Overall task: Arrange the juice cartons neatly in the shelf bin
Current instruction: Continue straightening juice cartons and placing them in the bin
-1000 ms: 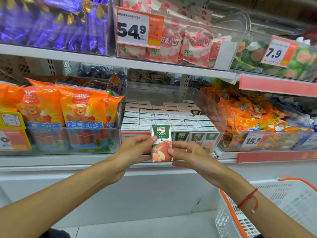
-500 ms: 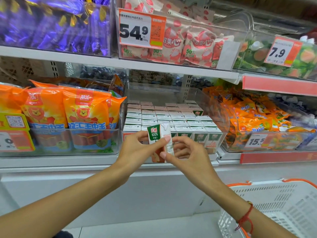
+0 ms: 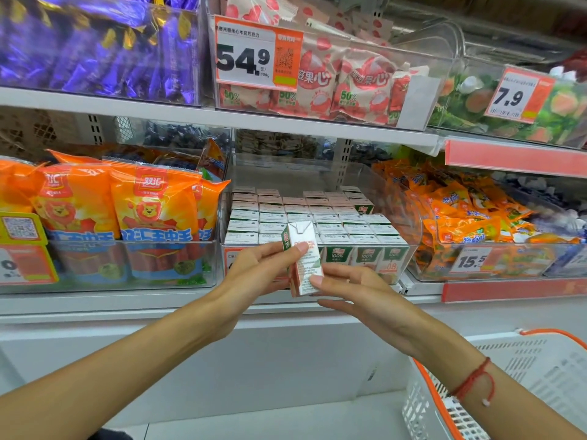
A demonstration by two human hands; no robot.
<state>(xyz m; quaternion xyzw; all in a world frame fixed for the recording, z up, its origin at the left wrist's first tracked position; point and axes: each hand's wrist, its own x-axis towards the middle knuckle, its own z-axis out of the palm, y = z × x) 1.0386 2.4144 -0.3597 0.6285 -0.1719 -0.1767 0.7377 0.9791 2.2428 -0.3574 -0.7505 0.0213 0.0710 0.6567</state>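
A small white, green and red juice carton [image 3: 303, 258] is held upright in front of the clear shelf bin [image 3: 409, 214], its printed side panel facing me. My left hand [image 3: 263, 274] grips its left side with the thumb across the panel. My right hand [image 3: 352, 293] touches its lower right corner with a fingertip, the other fingers loosely extended. Inside the bin stand several rows of matching juice cartons [image 3: 317, 217], packed tight with their white tops up.
Orange sausage packs [image 3: 120, 217] fill the bin to the left and orange snack bags [image 3: 470, 214] the bin to the right. The shelf above [image 3: 222, 117] carries candy bins with price tags. A white basket with an orange rim [image 3: 521, 385] sits at lower right.
The carton has been turned in my hands from front face to side panel. My right hand has loosened from a pinch to a fingertip touch at the lower corner.
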